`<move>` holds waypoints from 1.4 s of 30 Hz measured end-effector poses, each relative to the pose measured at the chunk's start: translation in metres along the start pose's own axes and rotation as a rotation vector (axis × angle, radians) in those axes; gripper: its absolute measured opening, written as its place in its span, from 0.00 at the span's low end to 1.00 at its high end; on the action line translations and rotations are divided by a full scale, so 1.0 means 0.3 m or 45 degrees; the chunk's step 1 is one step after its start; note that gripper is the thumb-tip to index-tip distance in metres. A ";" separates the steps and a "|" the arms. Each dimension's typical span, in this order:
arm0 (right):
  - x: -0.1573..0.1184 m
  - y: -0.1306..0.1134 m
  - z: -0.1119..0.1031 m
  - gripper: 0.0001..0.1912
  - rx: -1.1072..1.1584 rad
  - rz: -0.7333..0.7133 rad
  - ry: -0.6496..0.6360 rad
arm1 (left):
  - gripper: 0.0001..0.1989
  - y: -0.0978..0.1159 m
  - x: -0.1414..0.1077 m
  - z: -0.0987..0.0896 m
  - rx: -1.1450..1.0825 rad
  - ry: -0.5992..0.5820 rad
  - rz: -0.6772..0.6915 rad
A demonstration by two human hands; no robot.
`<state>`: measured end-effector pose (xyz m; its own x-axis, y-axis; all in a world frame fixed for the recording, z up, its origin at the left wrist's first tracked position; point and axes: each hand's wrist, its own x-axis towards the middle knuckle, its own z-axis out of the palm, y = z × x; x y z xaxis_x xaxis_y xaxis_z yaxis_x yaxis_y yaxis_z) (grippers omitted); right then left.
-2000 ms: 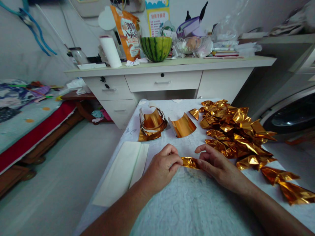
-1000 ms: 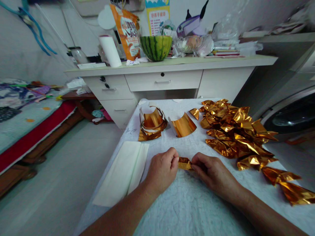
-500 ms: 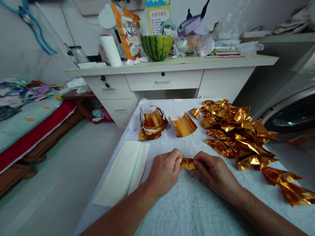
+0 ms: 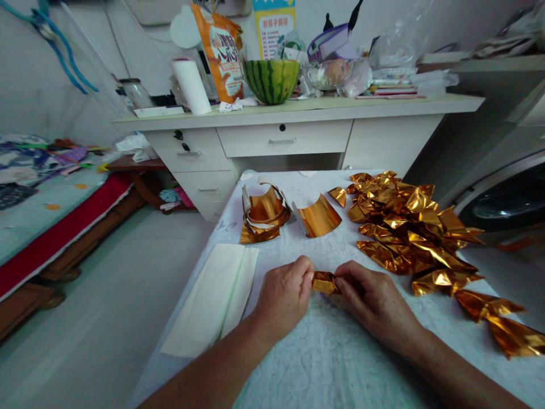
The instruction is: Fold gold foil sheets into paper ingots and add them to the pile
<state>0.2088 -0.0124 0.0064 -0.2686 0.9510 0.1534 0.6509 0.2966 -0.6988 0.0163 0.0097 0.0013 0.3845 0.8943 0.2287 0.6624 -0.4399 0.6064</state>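
Note:
Between my two hands is a small folded piece of gold foil paper [image 4: 325, 282], held just above the cloth-covered table. My left hand [image 4: 287, 292] pinches its left end, and my right hand [image 4: 374, 298] grips the right end; the fingers hide both ends. To the right lies a heap of folded gold foil pieces [image 4: 400, 221], with more trailing toward the near right edge. Beyond my hands are a curled gold foil sheet [image 4: 319, 217] and a rolled stack of gold and white sheets [image 4: 264, 213]. Left of my left hand lies a folded white paper [image 4: 208, 301].
Behind the table [image 4: 293, 352] stands a white desk [image 4: 283, 136] bearing half a watermelon [image 4: 271, 81], an orange snack bag [image 4: 219, 54] and a white paper roll [image 4: 191, 86]. A bed [image 4: 55, 204] is on the left, a washing machine [image 4: 506, 193] on the right.
The gold foil piece between my hands has turned slightly and looks more box-shaped, with an opening on top. My hands stay almost in place.

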 end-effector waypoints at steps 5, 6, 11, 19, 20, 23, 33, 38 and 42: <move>-0.002 0.003 -0.003 0.07 -0.021 0.052 0.012 | 0.08 0.001 0.003 -0.011 -0.027 0.010 -0.013; -0.003 0.005 -0.001 0.08 -0.036 0.052 0.016 | 0.09 0.000 0.003 -0.010 -0.048 -0.003 -0.005; -0.004 0.012 0.007 0.08 -0.081 -0.002 0.078 | 0.09 -0.003 0.000 0.006 -0.072 -0.065 0.008; -0.003 0.005 0.001 0.10 -0.080 -0.114 0.095 | 0.08 0.004 -0.008 0.015 -0.030 -0.035 0.021; -0.003 0.002 0.001 0.10 -0.075 -0.122 0.059 | 0.08 0.005 -0.008 0.012 -0.026 -0.017 -0.015; -0.001 -0.005 0.001 0.10 -0.058 -0.124 -0.021 | 0.08 0.008 -0.004 0.006 -0.008 0.022 -0.079; -0.004 -0.002 0.006 0.08 -0.034 -0.063 0.041 | 0.09 0.006 -0.003 0.009 0.005 -0.016 0.035; -0.003 -0.004 0.009 0.09 -0.035 -0.093 0.070 | 0.08 0.008 -0.003 0.011 0.003 -0.021 -0.004; -0.005 0.000 0.012 0.08 -0.067 -0.105 0.090 | 0.08 0.009 -0.002 0.009 0.000 -0.035 0.011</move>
<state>0.2068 -0.0141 0.0036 -0.2732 0.9263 0.2594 0.6657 0.3767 -0.6442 0.0197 0.0076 0.0008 0.4079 0.8879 0.2128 0.6589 -0.4476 0.6046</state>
